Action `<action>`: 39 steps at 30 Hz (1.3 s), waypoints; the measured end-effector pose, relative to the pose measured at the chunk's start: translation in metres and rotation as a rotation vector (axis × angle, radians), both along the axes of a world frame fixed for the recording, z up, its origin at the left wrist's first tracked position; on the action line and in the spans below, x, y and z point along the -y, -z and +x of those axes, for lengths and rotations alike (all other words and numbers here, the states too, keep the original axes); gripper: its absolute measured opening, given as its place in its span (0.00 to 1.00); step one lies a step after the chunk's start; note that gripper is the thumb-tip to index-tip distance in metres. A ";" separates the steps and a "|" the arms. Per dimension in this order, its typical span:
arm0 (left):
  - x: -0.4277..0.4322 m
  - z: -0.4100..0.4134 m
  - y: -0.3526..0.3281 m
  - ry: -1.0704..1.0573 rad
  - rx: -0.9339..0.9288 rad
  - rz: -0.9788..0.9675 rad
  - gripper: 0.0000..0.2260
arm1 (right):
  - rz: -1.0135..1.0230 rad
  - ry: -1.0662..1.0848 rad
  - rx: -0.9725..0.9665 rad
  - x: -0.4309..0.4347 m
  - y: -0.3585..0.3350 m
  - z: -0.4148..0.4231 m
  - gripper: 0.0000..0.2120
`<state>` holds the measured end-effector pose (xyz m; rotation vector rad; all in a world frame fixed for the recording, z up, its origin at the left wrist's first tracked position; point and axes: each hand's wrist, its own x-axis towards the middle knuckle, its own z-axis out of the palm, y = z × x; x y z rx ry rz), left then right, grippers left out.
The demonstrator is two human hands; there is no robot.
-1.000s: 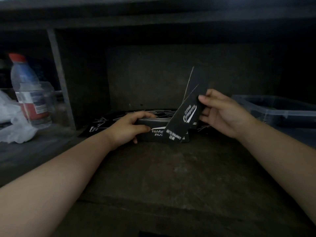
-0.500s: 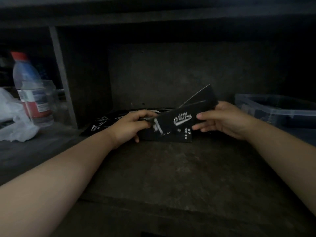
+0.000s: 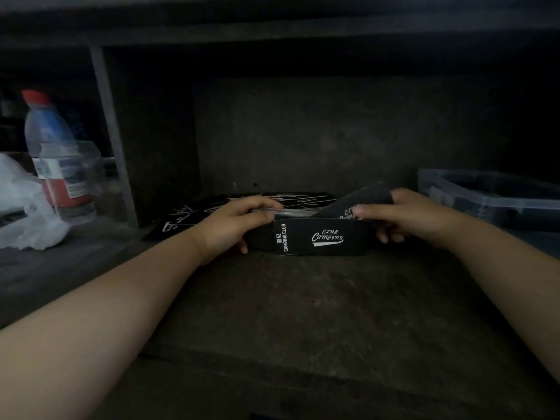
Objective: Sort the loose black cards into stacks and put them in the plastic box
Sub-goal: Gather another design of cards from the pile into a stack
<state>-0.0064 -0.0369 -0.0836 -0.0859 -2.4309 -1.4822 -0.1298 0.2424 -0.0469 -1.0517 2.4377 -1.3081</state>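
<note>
While left hand (image 3: 238, 219) curls round the stack (image 3: 318, 237) to steady it, right hand (image 3: 409, 213) pinches apparently several cards (image 3: 363, 197) for adding.

Both forearms bare up to the frame edge, the left one coming in from 8 o'clock, the right from 4 o'clock. Left hand (image 3: 239, 219) and right hand (image 3: 406, 216) bare. Light dim; finer detail not readable.

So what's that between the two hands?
In the head view, a stack of black cards sits between the left hand and the right hand, each gripping one end of it.
</note>
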 end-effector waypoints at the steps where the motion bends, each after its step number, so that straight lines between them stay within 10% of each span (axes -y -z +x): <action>1: 0.000 0.001 0.000 0.006 0.006 -0.001 0.12 | -0.004 0.020 -0.002 -0.001 0.000 -0.002 0.21; 11: 0.004 -0.005 0.004 -0.003 -0.041 -0.149 0.17 | -0.043 0.020 -0.172 -0.009 -0.010 0.002 0.20; 20: 0.006 -0.008 0.006 -0.004 -0.066 -0.146 0.16 | 0.421 -0.057 -0.334 -0.005 -0.017 0.003 0.23; 25: 0.008 -0.009 0.008 0.007 -0.069 -0.110 0.16 | 0.669 0.058 -0.098 -0.016 -0.024 0.008 0.31; 39: 0.005 -0.004 0.004 0.004 -0.031 -0.091 0.17 | 0.082 -0.035 0.172 -0.007 -0.009 0.006 0.11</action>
